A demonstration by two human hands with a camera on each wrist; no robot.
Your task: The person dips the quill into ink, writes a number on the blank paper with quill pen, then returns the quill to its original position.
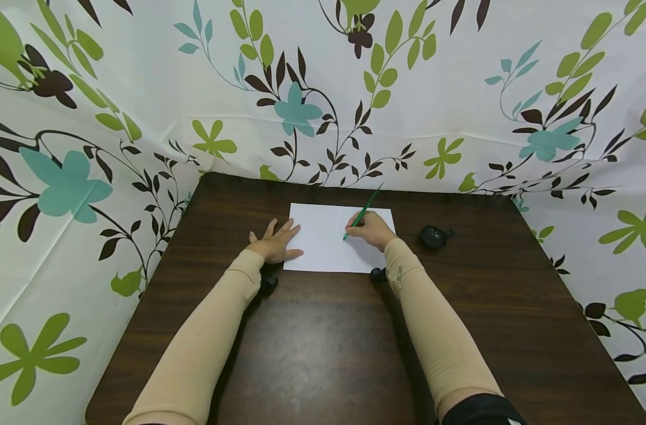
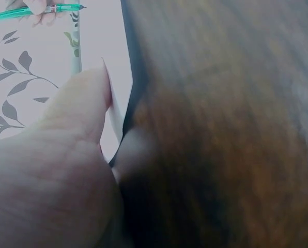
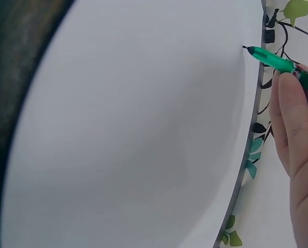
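A green pen (image 1: 366, 208) is pinched in my right hand (image 1: 374, 230), tilted, its dark point down at the white sheet of paper (image 1: 317, 245). From the right wrist view, the pen (image 3: 273, 59) meets the paper (image 3: 123, 113) near its far edge, beside a faint curved line. My left hand (image 1: 276, 242) lies with spread fingers at the paper's left edge, thumb and fingertips on the sheet. In the left wrist view the thumb (image 2: 84, 98) shows large over the paper (image 2: 105, 31).
A small round black object (image 1: 433, 237) sits on the dark wooden table (image 1: 312, 348), right of the paper. Black wrist devices show under the left wrist (image 1: 269, 285) and right wrist (image 1: 378, 275). Leaf-patterned cloth (image 1: 323, 147) hangs behind and beside the table.
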